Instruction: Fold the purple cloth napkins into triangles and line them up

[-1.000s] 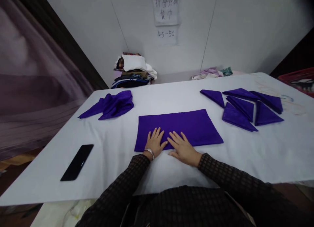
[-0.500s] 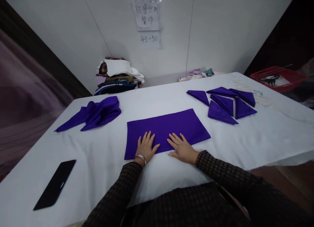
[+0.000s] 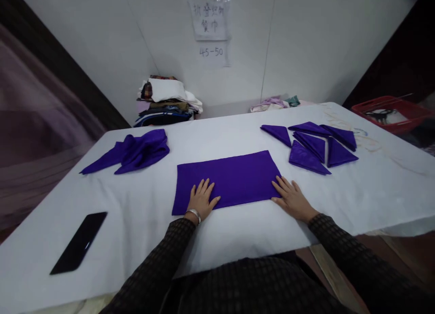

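Observation:
A purple cloth napkin (image 3: 234,178) lies flat on the white-covered table (image 3: 231,246), folded into a long rectangle. My left hand (image 3: 202,200) rests on its near left part, palm down with the fingers spread; a silver bracelet circles that wrist. At the napkin's right end lies my right hand (image 3: 290,197), flat and open, its fingertips over the near right corner and its palm on the tablecloth. Neither hand grips anything. To the right sit several purple napkins folded into triangles (image 3: 308,157). On the left is a crumpled purple cloth (image 3: 144,151).
A black phone-like slab (image 3: 79,243) lies at the left front. Folded clothes (image 3: 168,101) are stacked by the wall, with more fabric (image 3: 270,103) along the back edge. A red basket (image 3: 390,117) stands at the far right. Paper signs (image 3: 210,21) hang on the wall.
My right hand has slid rightward across the napkin to its right end. My left hand stays at nearly the same spot on the cloth. The view has shifted slightly.

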`<state>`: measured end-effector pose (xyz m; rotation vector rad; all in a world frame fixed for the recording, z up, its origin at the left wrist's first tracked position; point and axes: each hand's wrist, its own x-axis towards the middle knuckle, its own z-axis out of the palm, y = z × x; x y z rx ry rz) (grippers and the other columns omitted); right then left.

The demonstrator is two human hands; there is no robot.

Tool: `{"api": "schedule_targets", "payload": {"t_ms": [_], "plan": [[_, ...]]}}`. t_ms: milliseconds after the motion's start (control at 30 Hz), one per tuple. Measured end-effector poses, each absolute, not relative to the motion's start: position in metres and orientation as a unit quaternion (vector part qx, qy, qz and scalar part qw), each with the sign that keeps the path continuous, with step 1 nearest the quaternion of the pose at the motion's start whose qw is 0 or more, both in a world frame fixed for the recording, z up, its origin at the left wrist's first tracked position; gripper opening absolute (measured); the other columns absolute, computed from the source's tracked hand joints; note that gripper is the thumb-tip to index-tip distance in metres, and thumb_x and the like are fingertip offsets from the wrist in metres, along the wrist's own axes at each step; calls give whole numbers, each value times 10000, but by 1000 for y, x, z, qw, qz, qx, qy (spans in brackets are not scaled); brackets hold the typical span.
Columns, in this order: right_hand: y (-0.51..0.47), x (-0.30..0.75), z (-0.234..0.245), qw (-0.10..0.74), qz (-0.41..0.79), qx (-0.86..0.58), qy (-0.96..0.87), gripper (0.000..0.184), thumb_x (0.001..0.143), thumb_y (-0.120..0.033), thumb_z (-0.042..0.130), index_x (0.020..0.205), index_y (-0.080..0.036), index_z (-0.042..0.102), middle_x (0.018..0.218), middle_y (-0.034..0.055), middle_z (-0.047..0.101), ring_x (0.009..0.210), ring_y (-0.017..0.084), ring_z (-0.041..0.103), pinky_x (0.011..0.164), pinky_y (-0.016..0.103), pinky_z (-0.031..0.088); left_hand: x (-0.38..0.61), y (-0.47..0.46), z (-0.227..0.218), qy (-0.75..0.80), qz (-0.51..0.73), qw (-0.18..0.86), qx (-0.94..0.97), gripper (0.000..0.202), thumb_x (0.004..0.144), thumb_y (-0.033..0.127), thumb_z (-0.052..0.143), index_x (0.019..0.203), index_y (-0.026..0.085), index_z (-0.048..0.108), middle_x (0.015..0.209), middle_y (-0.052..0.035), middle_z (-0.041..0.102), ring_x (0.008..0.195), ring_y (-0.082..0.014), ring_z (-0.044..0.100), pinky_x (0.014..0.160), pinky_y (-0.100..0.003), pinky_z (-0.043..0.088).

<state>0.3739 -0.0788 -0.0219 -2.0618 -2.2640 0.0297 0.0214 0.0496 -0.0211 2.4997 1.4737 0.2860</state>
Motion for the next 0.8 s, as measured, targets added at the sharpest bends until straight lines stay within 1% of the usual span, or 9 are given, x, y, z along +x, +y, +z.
{"api": "schedule_targets", "payload": {"t_ms": [67,133,200,367,500,667,800], "plan": [[-79,374,-26,40,-2,-672,-739,660,934,-569,271,1436,-150,358,1512,143,268,1401,288,196,1087,536,199,27,45,-13,523,71,121,841,585,835,644,408,1322,323,456,1482,-50,369,1395,-276,251,1137,-533,155],[-79,375,-32,45,-13,-671,-740,654,929,-567,270,1435,-163,359,1514,135,271,1402,286,191,1085,537,203,42,37,-2,538,49,126,832,614,842,631,411,1343,277,440,1498,-64,341,1401,-281,232,1135,-544,159],[-79,378,-38,52,-25,-667,-743,648,925,-561,274,1441,-177,346,1515,125,277,1401,288,195,1081,543,211,67,27,8,502,58,124,854,605,884,584,360,1377,235,397,1519,-74,297,1410,-267,203,1138,-550,142],[-79,385,-48,59,-59,-648,-757,633,921,-530,273,1436,-169,349,1501,139,308,1387,302,229,1057,556,244,152,10,11,408,60,159,897,627,897,597,263,1410,244,339,1542,-74,237,1423,-267,151,1125,-584,136],[-80,388,-52,57,-72,-644,-759,638,922,-520,248,1424,-144,365,1494,144,320,1390,296,222,1055,549,250,194,8,-3,393,70,153,904,658,900,584,190,1434,225,326,1554,-82,185,1431,-250,112,1142,-521,140],[-80,389,-52,49,-65,-650,-755,646,914,-531,229,1426,-161,362,1493,131,327,1392,289,218,1056,547,246,185,8,-16,413,74,144,896,731,879,625,207,1439,172,329,1547,-112,196,1430,-278,102,1151,-532,107],[-80,389,-51,48,-55,-653,-754,668,907,-550,214,1428,-159,362,1494,133,323,1392,290,221,1059,544,236,145,9,-19,464,85,143,870,729,880,630,239,1439,172,333,1542,-110,215,1430,-287,110,1152,-541,107]]}}
